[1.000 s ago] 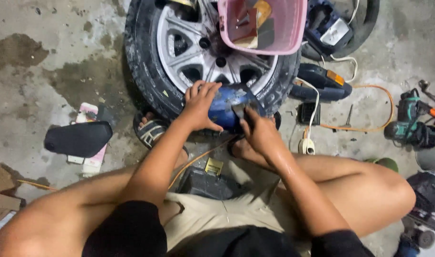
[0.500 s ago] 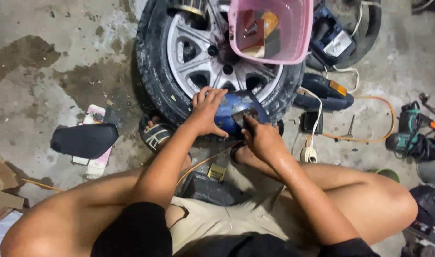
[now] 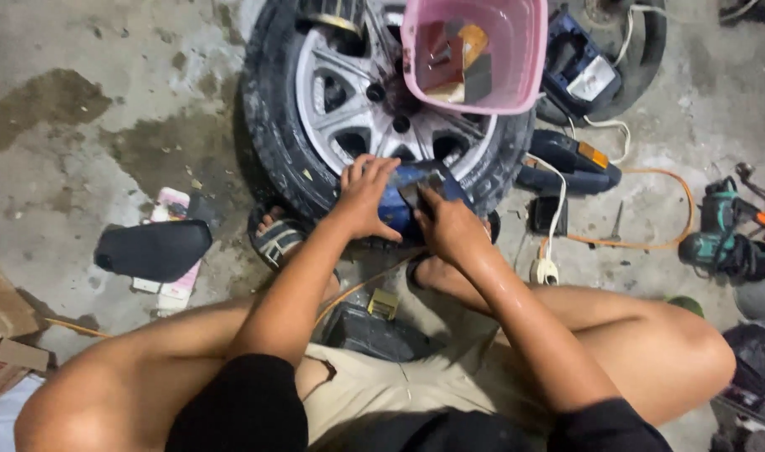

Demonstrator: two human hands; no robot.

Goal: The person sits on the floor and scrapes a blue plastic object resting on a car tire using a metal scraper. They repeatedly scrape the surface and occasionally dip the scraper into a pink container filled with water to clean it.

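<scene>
Our left hand [image 3: 364, 197] spreads flat over the blue patch [image 3: 403, 197] on the tyre [image 3: 273, 151], right hand [image 3: 449, 226] pinching a dark scraper [image 3: 417, 194]; slipping could nick fingers.

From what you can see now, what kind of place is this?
Probably a small tyre or vehicle repair shop, with work done on the floor. A wheel lies flat on stained concrete, both hands press a blue patch on its tyre, and a power tool lies nearby.
</scene>
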